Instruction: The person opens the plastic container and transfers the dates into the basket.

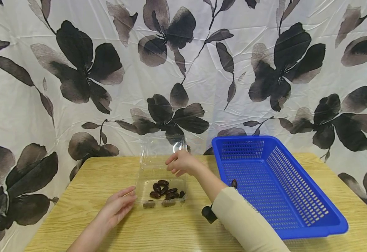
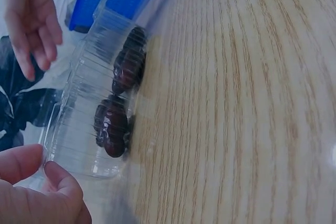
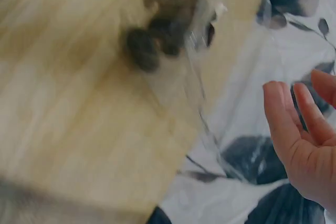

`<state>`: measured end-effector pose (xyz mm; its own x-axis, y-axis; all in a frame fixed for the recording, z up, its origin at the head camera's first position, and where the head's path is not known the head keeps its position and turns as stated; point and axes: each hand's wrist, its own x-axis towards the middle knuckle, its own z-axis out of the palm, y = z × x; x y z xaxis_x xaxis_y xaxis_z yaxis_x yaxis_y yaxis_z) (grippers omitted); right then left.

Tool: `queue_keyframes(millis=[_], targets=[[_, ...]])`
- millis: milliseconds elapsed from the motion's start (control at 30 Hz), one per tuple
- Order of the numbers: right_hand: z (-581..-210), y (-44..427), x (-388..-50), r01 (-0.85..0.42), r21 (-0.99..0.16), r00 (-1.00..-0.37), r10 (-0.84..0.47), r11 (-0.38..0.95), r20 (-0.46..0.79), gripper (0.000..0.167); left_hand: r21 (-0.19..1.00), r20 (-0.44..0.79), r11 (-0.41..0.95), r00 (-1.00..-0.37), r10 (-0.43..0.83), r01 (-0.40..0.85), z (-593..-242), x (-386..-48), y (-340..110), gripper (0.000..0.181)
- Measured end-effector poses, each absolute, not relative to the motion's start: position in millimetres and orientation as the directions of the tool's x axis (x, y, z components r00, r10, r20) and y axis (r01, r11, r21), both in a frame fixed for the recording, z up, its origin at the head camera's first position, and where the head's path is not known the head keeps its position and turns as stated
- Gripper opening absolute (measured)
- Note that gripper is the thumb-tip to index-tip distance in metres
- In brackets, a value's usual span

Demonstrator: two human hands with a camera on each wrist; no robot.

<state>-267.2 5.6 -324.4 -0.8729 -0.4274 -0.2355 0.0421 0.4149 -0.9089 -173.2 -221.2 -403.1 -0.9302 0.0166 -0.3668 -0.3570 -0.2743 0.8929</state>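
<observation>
A pale sleeve lies nearest, reaching in from the lower right to the right hand, which hangs in front of the raised lid of a clear box. Its fingers are loosely bent and parted, with nothing in them. The left hand is at the box's left side, and the left wrist view shows thumb and finger nipping its thin rim at a corner. The box sits on the wooden table, left of the blue basket, with dark dates on its floor. The step in hand looks like steadying the open box while the right hand works about the lid; the next move probably calls for a light hold at the rim, so the thin plastic does not skid. The box's long axis appears to run left to right, its open side facing the person and its lid up at the back. The dates point various ways, several lying roughly crosswise, while the basket's long axis runs away from the person, slanting leftward.
</observation>
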Motion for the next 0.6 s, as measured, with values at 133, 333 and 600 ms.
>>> queue_keyframes(millis=[133,333,600], targets=[[-346,-9,-263,-0.063,-0.898,-0.898,-0.418,0.435,-0.14,0.02,0.894,-0.364,-0.277,-0.931,0.014,-0.353,-403,-174,-222,0.066],[-377,-23,-260,-0.281,-0.782,-0.918,-0.393,0.556,0.05,0.017,0.895,-0.36,-0.274,-0.933,0.02,-0.352,-404,-174,-223,0.064],[-401,-34,-259,-0.417,-0.556,-0.899,-0.415,0.719,0.138,0.026,0.894,-0.358,-0.279,-0.933,0.025,-0.35,-404,-174,-224,0.065]])
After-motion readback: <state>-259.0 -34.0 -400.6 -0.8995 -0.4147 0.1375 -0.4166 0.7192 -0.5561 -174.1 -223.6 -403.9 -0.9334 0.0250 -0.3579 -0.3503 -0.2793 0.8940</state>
